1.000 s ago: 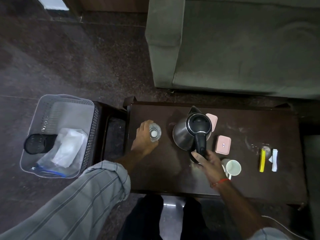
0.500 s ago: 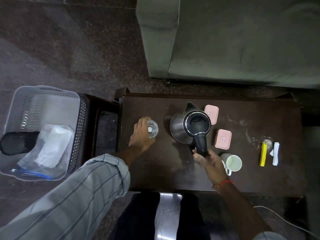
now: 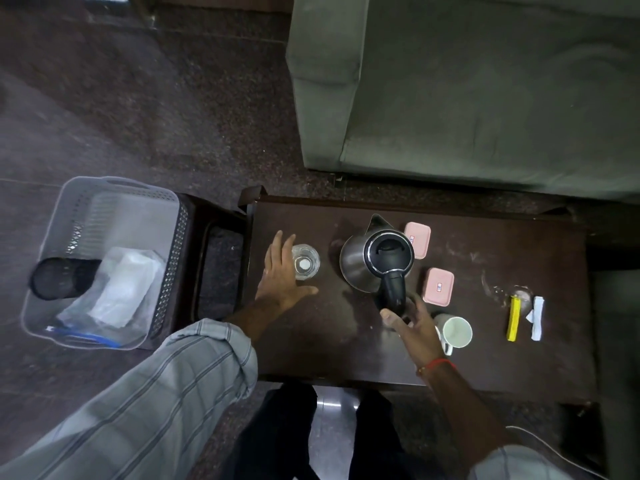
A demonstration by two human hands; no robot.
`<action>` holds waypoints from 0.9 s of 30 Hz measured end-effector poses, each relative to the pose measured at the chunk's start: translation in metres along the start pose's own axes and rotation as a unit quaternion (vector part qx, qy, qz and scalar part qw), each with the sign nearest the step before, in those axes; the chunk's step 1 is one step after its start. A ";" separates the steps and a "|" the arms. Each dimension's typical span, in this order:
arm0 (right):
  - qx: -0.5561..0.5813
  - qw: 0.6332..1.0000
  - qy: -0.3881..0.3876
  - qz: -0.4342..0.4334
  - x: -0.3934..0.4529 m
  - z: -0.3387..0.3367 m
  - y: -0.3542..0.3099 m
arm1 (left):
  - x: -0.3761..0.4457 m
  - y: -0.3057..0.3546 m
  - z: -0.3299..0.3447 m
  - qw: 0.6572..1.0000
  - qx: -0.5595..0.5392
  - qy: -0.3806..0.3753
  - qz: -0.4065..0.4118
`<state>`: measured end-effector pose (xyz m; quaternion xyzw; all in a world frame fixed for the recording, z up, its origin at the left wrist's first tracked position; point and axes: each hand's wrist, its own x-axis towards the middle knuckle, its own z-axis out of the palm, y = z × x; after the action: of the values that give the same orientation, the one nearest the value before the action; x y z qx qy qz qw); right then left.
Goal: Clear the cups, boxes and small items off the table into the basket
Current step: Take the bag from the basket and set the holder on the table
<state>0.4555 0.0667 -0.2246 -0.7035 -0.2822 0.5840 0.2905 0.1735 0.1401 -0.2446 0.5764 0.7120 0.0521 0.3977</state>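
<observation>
The left hand (image 3: pixel 282 271) rests spread beside a glass (image 3: pixel 305 262) on the bench (image 3: pixel 346 341), the right hand (image 3: pixel 414 323) loosely open under the kettle (image 3: pixel 377 259) handle; a careless grab could tip either before reaching the basket (image 3: pixel 114 199) far left.

Left hand (image 3: pixel 282 271) beside glass (image 3: pixel 304 262) — right hand (image 3: pixel 412 323) at kettle (image 3: pixel 379 259).
</observation>
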 end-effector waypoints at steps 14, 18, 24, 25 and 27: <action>-0.070 0.989 0.023 -0.130 -0.074 -0.048 -0.070 | -0.126 0.080 -0.055 0.982 -0.040 0.172 0.065; -0.070 0.977 0.048 -0.197 -0.090 -0.065 -0.097 | -0.158 0.110 -0.065 0.972 -0.048 0.212 0.089; -0.087 0.961 0.058 -0.255 -0.095 -0.081 -0.137 | -0.186 0.133 -0.072 0.962 -0.065 0.244 0.106; -0.095 0.957 0.056 -0.269 -0.095 -0.082 -0.144 | -0.189 0.133 -0.073 0.959 -0.069 0.250 0.109; -0.124 0.944 0.055 -0.299 -0.095 -0.083 -0.154 | -0.193 0.132 -0.073 0.953 -0.074 0.272 0.116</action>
<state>0.5131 0.0931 -0.0359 -0.6481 -0.5336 0.3908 0.3775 0.2348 0.0451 -0.0268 0.5881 0.7156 0.3048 0.2217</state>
